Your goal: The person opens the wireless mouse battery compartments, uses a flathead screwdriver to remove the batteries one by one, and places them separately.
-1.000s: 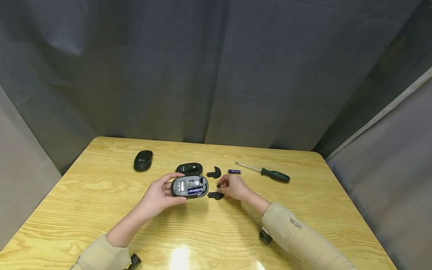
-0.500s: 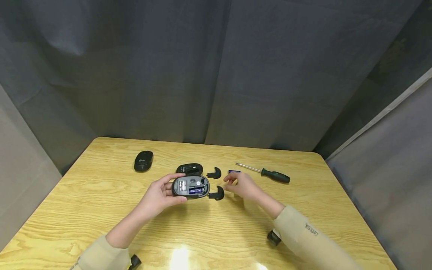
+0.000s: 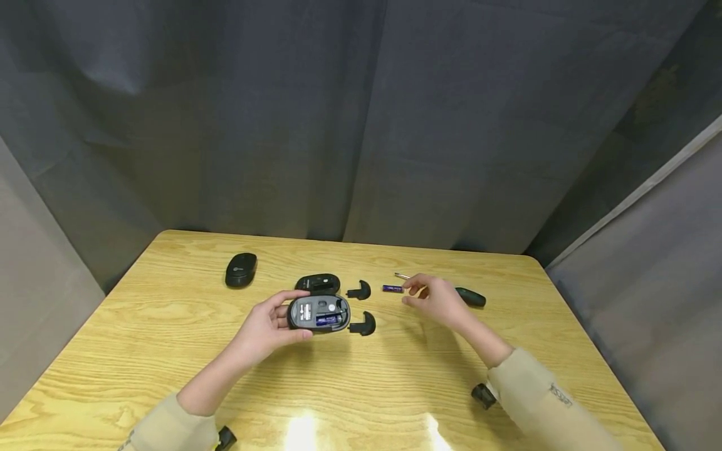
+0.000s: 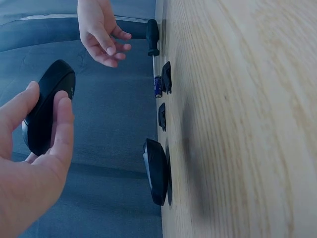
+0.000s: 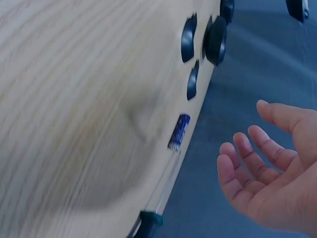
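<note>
My left hand (image 3: 262,326) grips a black computer mouse (image 3: 307,316) by its sides, underside up, above the table. Its battery bay is uncovered, with a purple battery (image 3: 327,320) in it. In the left wrist view the mouse (image 4: 48,106) stands edge-on between thumb and fingers. My right hand (image 3: 440,302) hovers over the shaft of a screwdriver (image 3: 470,297), fingers loosely bent and nothing in them. Left of its fingertips lies a loose battery (image 3: 393,289). Two black hooked battery covers, one farther off (image 3: 361,290) and one nearer (image 3: 365,324), lie right of the held mouse.
Behind the held mouse another upturned mouse (image 3: 318,282) lies, partly hidden. A third mouse (image 3: 240,270) sits right side up at the back left. Dark curtains (image 3: 350,125) hang behind the wooden table (image 3: 169,326).
My right hand has let go of the nearer battery cover and moved right, past the loose battery and over the screwdriver. The left hand and its mouse have barely moved.
</note>
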{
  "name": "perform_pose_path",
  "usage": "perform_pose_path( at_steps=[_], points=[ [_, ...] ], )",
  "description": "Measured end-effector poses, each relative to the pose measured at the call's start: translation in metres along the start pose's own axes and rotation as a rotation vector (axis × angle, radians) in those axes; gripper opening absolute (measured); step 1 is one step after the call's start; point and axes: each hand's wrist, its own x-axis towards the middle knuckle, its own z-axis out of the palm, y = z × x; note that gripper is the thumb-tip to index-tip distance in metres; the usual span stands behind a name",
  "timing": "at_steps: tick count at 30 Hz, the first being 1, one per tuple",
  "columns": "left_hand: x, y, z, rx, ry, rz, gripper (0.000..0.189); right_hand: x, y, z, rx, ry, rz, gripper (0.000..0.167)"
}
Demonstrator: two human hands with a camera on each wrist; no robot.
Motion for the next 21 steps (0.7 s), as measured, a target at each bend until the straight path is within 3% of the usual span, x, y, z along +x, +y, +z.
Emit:
perform_pose_path(
  at_steps=[6,15,21],
  points=[
    [0.000,0.001,0.001,0.007,-0.001,-0.004,0.071,-0.004,0.012,-0.017,0.000,0.017,0.026,0.027],
    [-0.001,0.002,0.000,-0.006,-0.013,0.002,0.073,-0.010,0.037,-0.030,0.049,0.081,-0.007,0.032],
    [0.000,0.002,-0.001,-0.006,-0.013,0.011,0.071,-0.008,0.063,-0.034,0.014,0.092,-0.035,0.039]
  ],
)
